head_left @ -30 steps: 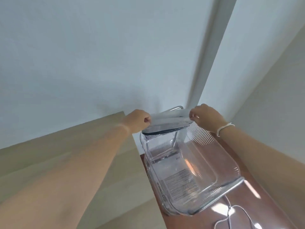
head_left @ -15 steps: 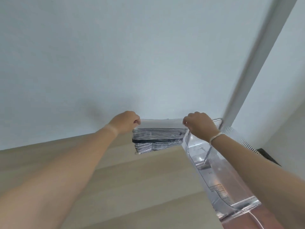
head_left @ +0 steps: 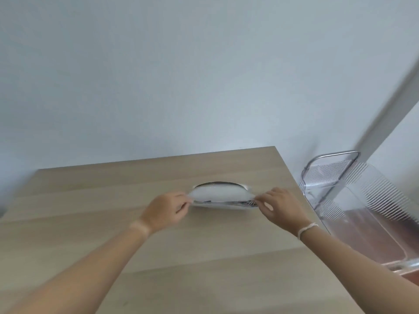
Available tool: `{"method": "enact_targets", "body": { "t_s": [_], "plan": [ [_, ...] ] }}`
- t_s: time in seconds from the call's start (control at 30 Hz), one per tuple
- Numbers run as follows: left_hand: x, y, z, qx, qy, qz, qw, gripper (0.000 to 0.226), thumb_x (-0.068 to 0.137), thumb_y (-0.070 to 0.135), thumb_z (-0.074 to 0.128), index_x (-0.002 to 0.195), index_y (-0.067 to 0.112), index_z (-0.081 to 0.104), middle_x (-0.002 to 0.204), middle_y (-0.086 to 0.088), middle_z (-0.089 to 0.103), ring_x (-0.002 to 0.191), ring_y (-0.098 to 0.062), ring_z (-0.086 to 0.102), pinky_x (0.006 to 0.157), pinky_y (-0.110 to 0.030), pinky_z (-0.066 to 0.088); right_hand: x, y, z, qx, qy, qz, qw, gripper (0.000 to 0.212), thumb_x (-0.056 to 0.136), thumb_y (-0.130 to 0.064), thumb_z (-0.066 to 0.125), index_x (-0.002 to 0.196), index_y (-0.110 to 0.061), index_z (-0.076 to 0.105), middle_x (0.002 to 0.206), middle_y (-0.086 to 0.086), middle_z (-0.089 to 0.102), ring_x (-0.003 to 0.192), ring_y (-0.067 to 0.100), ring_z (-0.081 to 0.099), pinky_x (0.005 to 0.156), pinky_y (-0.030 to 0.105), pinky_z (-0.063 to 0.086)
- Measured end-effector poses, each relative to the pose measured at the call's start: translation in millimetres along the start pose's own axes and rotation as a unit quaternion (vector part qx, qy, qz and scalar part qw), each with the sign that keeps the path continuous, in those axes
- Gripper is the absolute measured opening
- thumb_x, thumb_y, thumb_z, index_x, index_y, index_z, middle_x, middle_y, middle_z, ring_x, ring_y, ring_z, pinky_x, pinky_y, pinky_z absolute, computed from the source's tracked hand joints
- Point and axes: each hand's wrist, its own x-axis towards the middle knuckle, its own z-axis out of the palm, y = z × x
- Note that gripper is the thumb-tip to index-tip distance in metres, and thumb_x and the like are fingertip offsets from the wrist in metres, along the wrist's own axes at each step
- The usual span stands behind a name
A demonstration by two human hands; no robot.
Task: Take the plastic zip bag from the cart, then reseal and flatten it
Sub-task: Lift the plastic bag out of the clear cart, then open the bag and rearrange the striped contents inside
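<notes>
The plastic zip bag (head_left: 221,194) lies on the wooden table (head_left: 158,257), well clear of the clear plastic cart (head_left: 362,200) that stands beside the table's right edge, so the taking step looks done. Its top edge bows upward with a dark gap under the arch, which suggests the zip is not yet closed along its length, and the bag is puffed rather than flat; resealing and flattening both appear still to do. The left hand (head_left: 169,209) pinches the bag's left corner and the right hand (head_left: 280,206) pinches the right corner, a white band on that wrist. Something striped shows along the bag's lower edge, but what it is cannot be made out. Motion blur softens the zip track itself, and the cart's near end runs off the frame.
</notes>
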Motion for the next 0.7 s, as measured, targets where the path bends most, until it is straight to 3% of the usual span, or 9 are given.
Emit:
{"method": "enact_targets", "body": {
  "t_s": [0.13, 0.23, 0.4, 0.53, 0.63, 0.7],
  "plan": [
    [-2, -4, 8, -0.064, 0.052, -0.088, 0.993, 0.014, 0.083, 0.008, 0.058, 0.085, 0.012, 0.071, 0.073, -0.006, 0.067, 0.059, -0.019, 0.053, 0.061, -0.032, 0.048, 7, -7, 4, 0.054, 0.007, 0.093, 0.994, 0.009, 0.080, -0.016, 0.063, 0.073, -0.013, 0.067, 0.062, 0.000, 0.065, 0.066, 0.026, 0.054, 0.058, 0.030, 0.040],
    [10, -9, 14, -0.076, 0.043, -0.112, 0.990, 0.016, 0.085, 0.010, 0.055, 0.089, 0.014, 0.070, 0.076, -0.003, 0.067, 0.061, -0.016, 0.051, 0.063, -0.030, 0.044, 18, -8, 9, 0.073, -0.010, 0.123, 0.990, 0.010, 0.083, -0.018, 0.060, 0.079, -0.014, 0.068, 0.069, -0.001, 0.066, 0.073, 0.025, 0.055, 0.061, 0.032, 0.042],
    [31, -21, 32, -0.071, -0.049, -0.148, 0.985, 0.024, 0.089, 0.016, 0.052, 0.109, 0.014, 0.065, 0.083, 0.000, 0.060, 0.080, -0.018, 0.055, 0.073, -0.028, 0.043, 30, -9, 31, 0.113, -0.127, 0.147, 0.974, 0.020, 0.086, -0.024, 0.057, 0.102, -0.018, 0.067, 0.098, 0.000, 0.068, 0.093, 0.019, 0.057, 0.079, 0.030, 0.044],
    [40, -28, 51, -0.032, -0.155, -0.169, 0.973, 0.036, 0.093, 0.021, 0.046, 0.128, 0.014, 0.053, 0.124, -0.008, 0.058, 0.115, -0.026, 0.051, 0.095, -0.032, 0.040, 40, -17, 49, 0.137, -0.168, 0.142, 0.966, 0.030, 0.087, -0.023, 0.054, 0.115, -0.018, 0.062, 0.119, 0.002, 0.063, 0.114, 0.019, 0.053, 0.094, 0.030, 0.041],
    [46, -32, 60, -0.010, -0.235, -0.164, 0.958, 0.038, 0.094, 0.021, 0.045, 0.132, 0.014, 0.048, 0.133, -0.008, 0.051, 0.122, -0.028, 0.046, 0.099, -0.036, 0.039, 50, -22, 59, 0.135, -0.202, 0.148, 0.959, 0.036, 0.088, -0.025, 0.053, 0.123, -0.020, 0.055, 0.128, 0.001, 0.058, 0.120, 0.019, 0.048, 0.097, 0.030, 0.038],
    [49, -35, 62, -0.015, -0.246, -0.173, 0.953, 0.037, 0.093, 0.019, 0.046, 0.130, 0.015, 0.051, 0.129, -0.008, 0.052, 0.120, -0.028, 0.047, 0.096, -0.033, 0.039, 56, -25, 65, 0.130, -0.229, 0.150, 0.953, 0.037, 0.087, -0.025, 0.053, 0.124, -0.022, 0.054, 0.125, 0.001, 0.059, 0.118, 0.020, 0.048, 0.095, 0.030, 0.039]
  ]
}}
